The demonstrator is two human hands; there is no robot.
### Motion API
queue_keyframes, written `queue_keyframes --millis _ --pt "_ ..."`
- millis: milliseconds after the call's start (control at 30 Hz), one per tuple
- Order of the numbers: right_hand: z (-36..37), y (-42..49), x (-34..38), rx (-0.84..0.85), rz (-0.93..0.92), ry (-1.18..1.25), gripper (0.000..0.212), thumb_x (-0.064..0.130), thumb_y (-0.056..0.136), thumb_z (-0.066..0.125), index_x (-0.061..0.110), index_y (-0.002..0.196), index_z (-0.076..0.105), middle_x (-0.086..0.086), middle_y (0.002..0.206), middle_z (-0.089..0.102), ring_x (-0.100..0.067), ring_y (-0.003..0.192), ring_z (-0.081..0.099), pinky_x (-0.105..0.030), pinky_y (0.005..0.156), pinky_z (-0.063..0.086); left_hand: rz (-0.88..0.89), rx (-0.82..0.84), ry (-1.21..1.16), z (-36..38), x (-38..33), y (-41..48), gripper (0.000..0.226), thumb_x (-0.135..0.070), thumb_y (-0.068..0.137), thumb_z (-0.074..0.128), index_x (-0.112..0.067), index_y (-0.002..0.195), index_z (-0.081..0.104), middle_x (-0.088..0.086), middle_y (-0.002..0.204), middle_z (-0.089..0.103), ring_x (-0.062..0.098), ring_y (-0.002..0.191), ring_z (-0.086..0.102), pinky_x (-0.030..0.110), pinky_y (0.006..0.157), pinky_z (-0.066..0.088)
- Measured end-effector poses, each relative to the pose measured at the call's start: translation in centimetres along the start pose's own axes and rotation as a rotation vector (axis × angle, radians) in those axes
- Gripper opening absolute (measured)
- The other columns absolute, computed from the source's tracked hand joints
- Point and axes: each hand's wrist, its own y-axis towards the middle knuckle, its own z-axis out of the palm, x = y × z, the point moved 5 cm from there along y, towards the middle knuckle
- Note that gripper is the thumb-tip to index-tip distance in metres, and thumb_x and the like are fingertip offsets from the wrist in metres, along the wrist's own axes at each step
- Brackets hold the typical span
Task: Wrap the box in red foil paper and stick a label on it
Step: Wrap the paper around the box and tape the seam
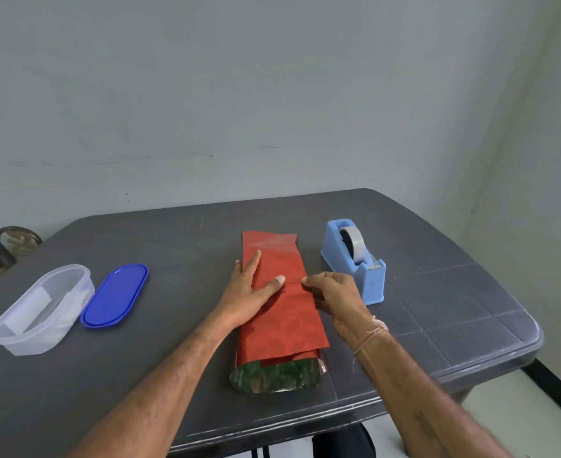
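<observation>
Red foil paper [282,319] is folded over a long box in the middle of the dark table. The box's near end [277,375] sticks out uncovered and shows a green pattern. My left hand [251,292] lies flat on the paper's left half, fingers straight, thumb pointing right along the seam. My right hand [333,295] is at the paper's right edge, thumb and forefinger pinched together at the seam; a strip of clear tape seems to run from that pinch toward my left thumb.
A blue tape dispenser [355,259] stands just right of the box. On the left lie a clear oval container [42,309] holding white paper and its blue lid [115,295]. The table's near edge [272,434] runs close under the box's end.
</observation>
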Motion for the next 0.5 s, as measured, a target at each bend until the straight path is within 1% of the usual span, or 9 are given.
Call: queue_keyframes --millis 67,133,200,267,333,400,500 --pt "-0.03 -0.07 -0.35 0.008 0.021 0.021 0.016 0.005 0.087 0.076 0.006 0.074 0.067 -0.013 0.078 0.069 -0.018 0.065 0.066 -0.025 0.061 0.06 0.002 -0.002 0.011 -0.02 -0.04 -0.05 0.092 -0.071 0.085 0.059 -0.044 0.161 0.013 0.007 0.172 -0.002 0.02 0.158 0.002 0.039 0.124 0.013" --pt "-0.1 -0.14 -0.48 0.013 0.029 0.016 0.016 0.006 0.088 0.076 0.006 0.075 0.067 -0.012 0.077 0.069 -0.018 0.068 0.067 -0.025 0.063 0.061 0.002 -0.002 0.024 -0.06 -0.11 -0.07 0.093 -0.072 0.085 0.059 -0.044 0.161 0.013 0.006 0.172 -0.002 0.022 0.158 0.005 0.041 0.124 0.015" --pt "-0.05 -0.22 -0.38 0.025 0.02 -0.006 0.015 0.007 0.089 0.076 0.005 0.076 0.068 -0.013 0.079 0.068 -0.02 0.07 0.066 -0.026 0.066 0.06 0.002 -0.011 0.048 -0.17 -0.18 -0.11 0.093 -0.073 0.084 0.058 -0.044 0.161 0.013 0.007 0.171 -0.008 0.023 0.158 0.005 0.041 0.124 0.016" --pt "0.02 -0.34 -0.28 0.039 0.013 -0.018 0.016 0.008 0.09 0.075 0.005 0.077 0.067 -0.011 0.077 0.067 -0.018 0.069 0.065 -0.024 0.062 0.06 0.022 -0.031 0.119 -0.28 -0.19 -0.14 0.091 -0.075 0.085 0.055 -0.045 0.16 0.013 0.004 0.169 -0.019 0.024 0.158 0.003 0.044 0.124 0.017" --pt "0.04 -0.49 -0.24 0.055 0.006 -0.017 0.017 0.008 0.091 0.075 0.005 0.077 0.066 -0.007 0.072 0.066 -0.015 0.065 0.064 -0.021 0.059 0.058 0.074 -0.049 0.222 -0.3 -0.41 -0.11 0.085 -0.075 0.087 0.05 -0.046 0.16 0.015 -0.001 0.169 -0.023 0.023 0.158 -0.002 0.05 0.125 0.02" --pt "0.04 -0.52 -0.39 0.068 0.006 -0.019 0.017 0.011 0.091 0.075 0.006 0.078 0.067 -0.007 0.073 0.065 -0.014 0.064 0.063 -0.022 0.06 0.057 0.104 -0.038 0.274 -0.22 -0.71 -0.07 0.079 -0.073 0.091 0.047 -0.046 0.159 0.018 -0.003 0.169 -0.02 0.022 0.158 -0.002 0.051 0.125 0.021" --pt "-0.01 -0.57 -1.03 0.086 0.03 -0.014 0.018 0.018 0.092 0.076 0.008 0.079 0.067 -0.01 0.079 0.067 -0.018 0.068 0.062 -0.029 0.066 0.054 0.094 -0.017 0.244 -0.07 -0.87 -0.23 0.076 -0.071 0.093 0.048 -0.045 0.159 0.022 -0.004 0.169 -0.019 0.02 0.157 0.007 0.045 0.122 0.023"
